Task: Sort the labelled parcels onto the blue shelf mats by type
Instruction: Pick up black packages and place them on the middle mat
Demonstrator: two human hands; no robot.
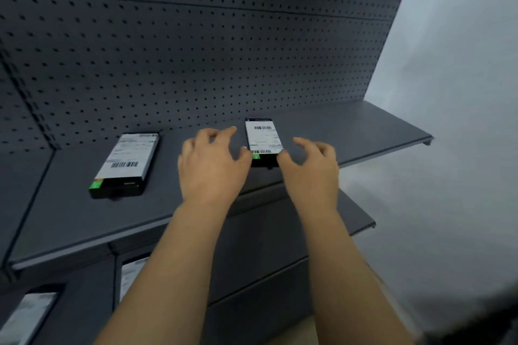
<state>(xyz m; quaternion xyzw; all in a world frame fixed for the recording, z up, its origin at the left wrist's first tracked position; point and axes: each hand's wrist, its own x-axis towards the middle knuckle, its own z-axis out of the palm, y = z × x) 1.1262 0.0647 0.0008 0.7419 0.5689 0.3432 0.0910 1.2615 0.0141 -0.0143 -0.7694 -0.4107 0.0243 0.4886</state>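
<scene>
At the far left, low in the view, we see a labelled parcel [26, 316] lying on a lower shelf, and just right of it a second one [130, 277] half hidden behind the left forearm. Above them runs the dark grey shelf board [364, 131], backed by a perforated panel [196, 50]. On the left part of that board lies a flat black box [123, 166] with a white barcode label on top and a green patch at its near left corner, clear of both hands. Moving right, our left hand [208, 165] hovers over the board with its fingers spread and loosely bent, holding nothing; its thumb tip sits just beside the near left corner of a second black labelled box [263, 141] (whether it actually touches, we cannot tell). That box lies flat near the middle of the board, its label facing up. Our right hand [309, 168] is on the box's right side, fingers apart and curled in the air, thumb near the box's near right corner, gripping nothing. Further right stands a pale wall [448, 92].
</scene>
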